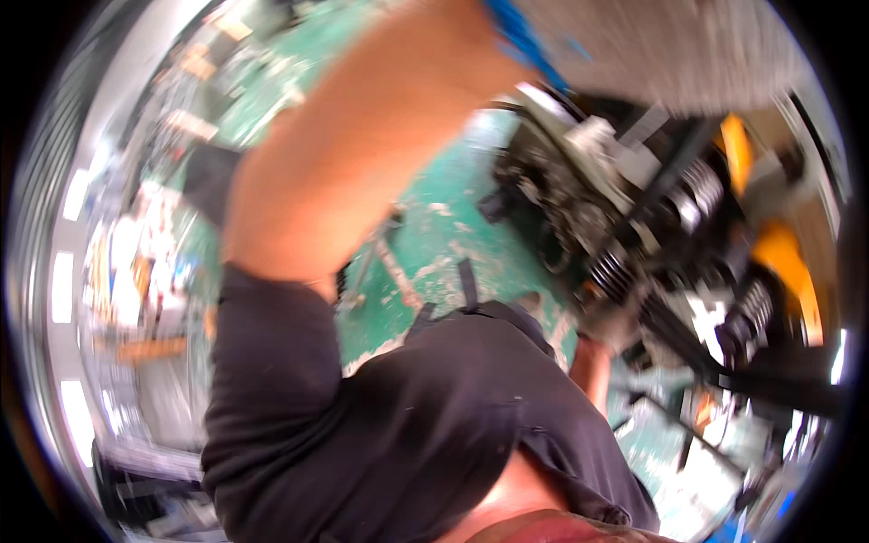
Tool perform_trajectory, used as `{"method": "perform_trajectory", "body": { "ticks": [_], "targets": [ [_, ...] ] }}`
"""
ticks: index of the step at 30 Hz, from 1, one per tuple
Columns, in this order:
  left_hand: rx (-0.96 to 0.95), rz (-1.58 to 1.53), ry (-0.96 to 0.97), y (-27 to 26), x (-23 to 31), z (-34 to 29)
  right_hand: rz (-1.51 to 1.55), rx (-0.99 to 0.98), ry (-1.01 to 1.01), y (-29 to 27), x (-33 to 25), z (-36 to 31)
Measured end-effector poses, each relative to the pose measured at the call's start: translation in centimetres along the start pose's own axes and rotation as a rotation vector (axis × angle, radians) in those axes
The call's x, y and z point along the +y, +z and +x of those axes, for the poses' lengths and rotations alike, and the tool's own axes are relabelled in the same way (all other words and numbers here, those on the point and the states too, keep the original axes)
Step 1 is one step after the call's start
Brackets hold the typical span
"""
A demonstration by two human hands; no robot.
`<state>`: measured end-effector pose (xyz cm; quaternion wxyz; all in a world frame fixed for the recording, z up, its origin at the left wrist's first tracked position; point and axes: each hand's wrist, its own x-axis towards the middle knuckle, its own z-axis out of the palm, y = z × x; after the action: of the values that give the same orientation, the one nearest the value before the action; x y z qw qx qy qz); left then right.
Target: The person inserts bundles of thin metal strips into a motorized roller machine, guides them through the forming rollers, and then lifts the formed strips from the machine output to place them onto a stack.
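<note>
My left arm reaches up across the view. Its hand (670,54), in a grey glove with a blue cuff, is large, blurred and partly cut off by the top edge, so its fingers cannot be made out. Below it stands a dark mechanical assembly (566,195) with metal housings and hoses. Lower down, my right hand (618,323), also gloved, is at the assembly beside a dark coil spring (612,274) and a black bar (679,339). Motion blur hides how its fingers lie and whether they hold anything.
Orange-yellow parts (789,271) and another coil spring (749,312) stand at the right. The green floor (434,231) is worn and scuffed. A long-handled item (394,271) lies on it. Blurred shelving and goods line the left, with an orange-brown bar (151,349) among them.
</note>
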<state>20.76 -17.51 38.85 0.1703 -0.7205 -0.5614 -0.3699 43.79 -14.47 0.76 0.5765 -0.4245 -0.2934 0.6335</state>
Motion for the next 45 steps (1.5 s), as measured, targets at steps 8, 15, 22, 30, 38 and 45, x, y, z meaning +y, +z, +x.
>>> {"method": "perform_trajectory", "body": {
  "ticks": [8, 15, 22, 30, 38, 45],
  "targets": [
    [0.348, 0.097, -0.419, -12.3, 3.7, -17.2, -0.174, -0.185, -0.050, 4.7, 5.8, -6.7],
    [1.002, -0.287, -0.620, -22.5, 15.1, -31.0, -0.041, -0.797, 0.134, 16.3, 8.8, -17.5],
    [1.337, 0.613, -0.673, -25.0, 28.6, -38.1, -0.042, -1.290, 0.323, 29.3, 8.0, -30.1],
    [1.863, 0.921, -0.148, -22.7, 43.5, -40.0, 0.076, -1.793, -0.104, 34.9, -0.6, -51.2],
    [1.695, 1.401, 0.187, -17.5, 61.3, -39.7, 0.713, -2.423, -0.008, 26.3, -22.2, -74.3],
    [1.989, 1.848, 0.269, -16.0, 73.5, -48.7, 1.148, -2.087, -1.215, 13.2, -37.8, -89.9]
  ]
}}
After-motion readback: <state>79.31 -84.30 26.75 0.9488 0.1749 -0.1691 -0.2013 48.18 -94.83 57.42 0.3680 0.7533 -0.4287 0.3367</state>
